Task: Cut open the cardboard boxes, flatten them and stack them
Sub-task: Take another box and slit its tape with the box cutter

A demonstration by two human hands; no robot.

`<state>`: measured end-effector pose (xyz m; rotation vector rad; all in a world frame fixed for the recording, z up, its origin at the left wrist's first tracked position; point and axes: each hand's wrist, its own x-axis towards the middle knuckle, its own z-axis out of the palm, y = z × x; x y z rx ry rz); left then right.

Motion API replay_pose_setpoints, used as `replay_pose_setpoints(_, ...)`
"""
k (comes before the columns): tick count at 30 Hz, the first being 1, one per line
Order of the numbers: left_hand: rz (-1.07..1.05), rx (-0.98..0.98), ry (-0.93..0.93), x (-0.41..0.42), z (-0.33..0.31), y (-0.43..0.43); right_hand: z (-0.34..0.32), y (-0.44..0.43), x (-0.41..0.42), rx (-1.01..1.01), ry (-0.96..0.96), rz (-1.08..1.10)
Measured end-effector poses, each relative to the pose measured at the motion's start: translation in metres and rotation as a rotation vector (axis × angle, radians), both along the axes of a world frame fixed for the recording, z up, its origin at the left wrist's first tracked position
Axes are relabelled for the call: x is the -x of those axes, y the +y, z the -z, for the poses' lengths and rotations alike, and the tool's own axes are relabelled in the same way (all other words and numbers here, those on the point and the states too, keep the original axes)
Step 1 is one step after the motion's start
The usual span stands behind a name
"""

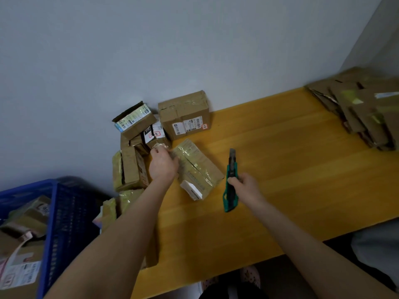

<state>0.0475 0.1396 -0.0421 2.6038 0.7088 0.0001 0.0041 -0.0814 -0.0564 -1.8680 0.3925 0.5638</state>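
On table: left hand grips taped box; right hand grips cutter.

The yellow wooden desk carries a heap of taped cardboard boxes at its left end. Flattened cardboard is stacked at its far right end.

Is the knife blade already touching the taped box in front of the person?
No, the right hand holds the green knife beside the taped box, with bare table between blade and box.
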Motion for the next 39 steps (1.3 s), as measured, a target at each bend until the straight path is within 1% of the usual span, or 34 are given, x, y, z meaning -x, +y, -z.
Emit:
replay_pose_setpoints(2,-0.002,-0.008,0.025,0.005,-0.001,0.005,0.004,0.017,0.000,-0.190,0.109,0.083)
replay_pose_setpoints(3,0.001,-0.012,0.032,0.008,-0.002,0.008,0.004,0.023,-0.002,-0.228,0.110,0.113)
replay_pose_setpoints(6,-0.033,-0.008,0.053,0.017,-0.004,0.017,-0.003,0.035,-0.018,-0.224,-0.012,0.179)
replay_pose_setpoints(8,-0.069,0.026,0.074,0.022,-0.005,0.022,-0.009,0.036,-0.032,-0.210,-0.091,0.169)
replay_pose_setpoints(12,-0.056,0.186,0.246,0.036,0.005,0.015,-0.009,0.034,-0.045,-0.121,-0.095,0.055)
replay_pose_setpoints(13,-0.047,0.171,0.282,0.039,0.006,0.012,-0.007,0.032,-0.046,-0.100,-0.090,0.032)
replay_pose_setpoints(14,-0.012,0.095,0.287,0.039,0.007,0.008,-0.005,0.031,-0.046,-0.089,-0.087,0.023)
replay_pose_setpoints(15,0.054,-0.013,0.253,0.037,0.006,0.004,-0.003,0.028,-0.045,-0.089,-0.086,0.026)
replay_pose_setpoints(16,0.150,-0.101,0.194,0.033,0.005,-0.002,-0.001,0.026,-0.045,-0.093,-0.084,0.030)
replay_pose_setpoints(18,0.397,-0.174,0.106,0.021,0.003,-0.016,0.001,0.022,-0.043,-0.101,-0.077,0.032)
replay_pose_setpoints(20,0.608,-0.250,0.173,0.008,0.001,-0.032,0.003,0.018,-0.040,-0.113,-0.067,0.038)
replay_pose_setpoints(23,0.773,-0.339,0.346,-0.007,0.002,-0.049,0.009,0.010,-0.034,-0.127,-0.082,0.067)
replay_pose_setpoints(24,0.794,-0.364,0.355,-0.008,0.004,-0.053,0.012,0.006,-0.032,-0.112,-0.089,0.079)
replay_pose_setpoints(27,0.804,-0.465,0.289,0.001,0.010,-0.062,0.020,-0.004,-0.022,-0.022,-0.097,0.078)
replay_pose_setpoints(30,0.785,-0.526,0.234,0.013,0.017,-0.065,0.023,-0.009,-0.004,0.003,-0.137,0.082)
replay_pose_setpoints(32,0.770,-0.502,0.213,0.014,0.017,-0.065,0.022,-0.013,0.009,0.055,-0.173,0.046)
replay_pose_setpoints(35,0.770,-0.425,0.203,0.012,0.015,-0.062,0.021,-0.019,0.024,0.173,-0.218,-0.083)
replay_pose_setpoints(39,0.792,-0.364,0.192,0.013,0.016,-0.058,0.018,-0.026,0.027,0.270,-0.252,-0.172)
